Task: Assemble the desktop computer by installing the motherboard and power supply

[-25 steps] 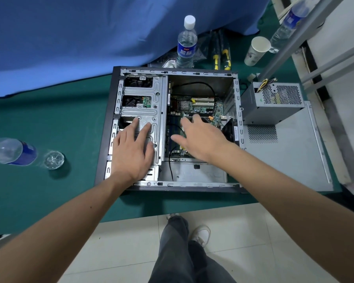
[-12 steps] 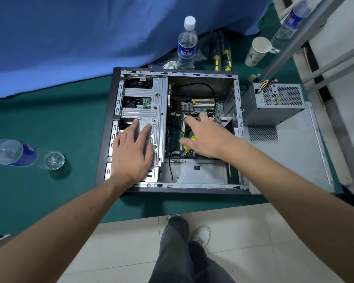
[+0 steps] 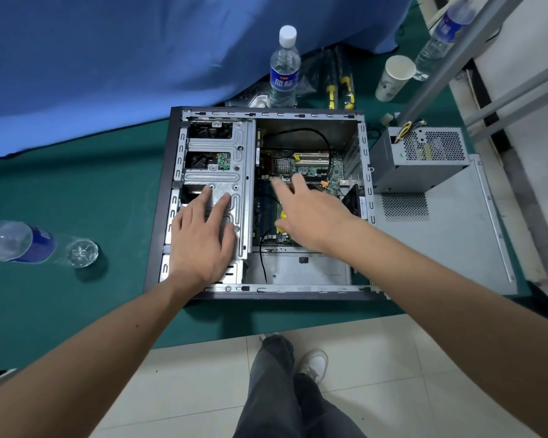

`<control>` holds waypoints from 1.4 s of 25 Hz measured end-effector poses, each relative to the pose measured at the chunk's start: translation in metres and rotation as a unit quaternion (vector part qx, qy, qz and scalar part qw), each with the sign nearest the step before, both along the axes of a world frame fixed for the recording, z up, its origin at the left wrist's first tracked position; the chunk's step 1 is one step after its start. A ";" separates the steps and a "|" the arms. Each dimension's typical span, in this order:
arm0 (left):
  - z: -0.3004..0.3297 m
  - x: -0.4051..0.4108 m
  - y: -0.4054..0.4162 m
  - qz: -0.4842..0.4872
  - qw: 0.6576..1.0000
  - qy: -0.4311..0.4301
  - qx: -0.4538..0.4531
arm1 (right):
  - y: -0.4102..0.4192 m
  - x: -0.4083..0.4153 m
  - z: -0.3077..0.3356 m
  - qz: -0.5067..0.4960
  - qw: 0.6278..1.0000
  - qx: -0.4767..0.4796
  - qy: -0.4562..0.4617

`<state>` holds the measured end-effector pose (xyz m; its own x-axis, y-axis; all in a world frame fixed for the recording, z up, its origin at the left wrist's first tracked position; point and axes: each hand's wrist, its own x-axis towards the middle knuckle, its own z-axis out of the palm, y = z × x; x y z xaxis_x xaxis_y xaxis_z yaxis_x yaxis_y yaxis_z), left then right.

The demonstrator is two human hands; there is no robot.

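His left hand (image 3: 203,238) lies flat on the drive cage (image 3: 217,172), steadying the case (image 3: 159,216). The right hand (image 3: 310,213), fingers extended, holding nothing, reaches over the motherboard (image 3: 310,165); better to press its edges evenly, avoiding the components.

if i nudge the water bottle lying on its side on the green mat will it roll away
Probably: the lying bottle is round, on its side, and nothing on the green mat blocks it. It looks nearly empty, so likely light. The clear plastic may dent if squeezed.

— Left hand (image 3: 201,240)?
— Palm down, fingers straight and slightly spread, forearm reaching forward.
— Right hand (image 3: 310,216)?
— Extended forward, fingers straight, palm down, arm angled in from the right.
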<state>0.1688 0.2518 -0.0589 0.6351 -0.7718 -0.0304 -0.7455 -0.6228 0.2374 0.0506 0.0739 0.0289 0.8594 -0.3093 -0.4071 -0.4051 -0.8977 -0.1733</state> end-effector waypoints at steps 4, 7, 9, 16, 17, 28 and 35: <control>-0.001 0.000 0.000 0.001 1.000 0.001 0.003 | 0.001 -0.006 0.000 0.103 0.995 -0.012 -0.008; -0.001 0.000 -0.001 0.001 1.000 0.001 0.004 | 0.000 -0.003 -0.006 0.016 0.995 -0.095 -0.010; -0.001 0.000 -0.001 0.001 1.000 0.002 0.001 | -0.007 -0.002 -0.008 -0.016 0.998 -0.066 0.006; -0.002 0.001 0.001 0.001 1.000 0.001 0.003 | 0.004 -0.003 -0.001 0.058 0.998 -0.028 -0.021; -0.002 0.001 0.000 0.001 1.000 0.002 0.003 | 0.009 -0.002 -0.004 0.041 0.996 -0.074 -0.019; -0.002 0.001 -0.001 0.000 1.000 0.000 0.000 | 0.004 -0.003 -0.002 0.054 0.997 -0.022 -0.055; -0.002 0.000 0.000 0.003 1.000 0.002 0.004 | -0.005 -0.016 -0.014 -0.005 0.996 -0.078 -0.039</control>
<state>0.1692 0.2515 -0.0609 0.6401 -0.7673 -0.0384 -0.7406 -0.6296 0.2349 0.0347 0.0685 0.0149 0.8829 -0.3723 -0.2861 -0.4049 -0.9123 -0.0624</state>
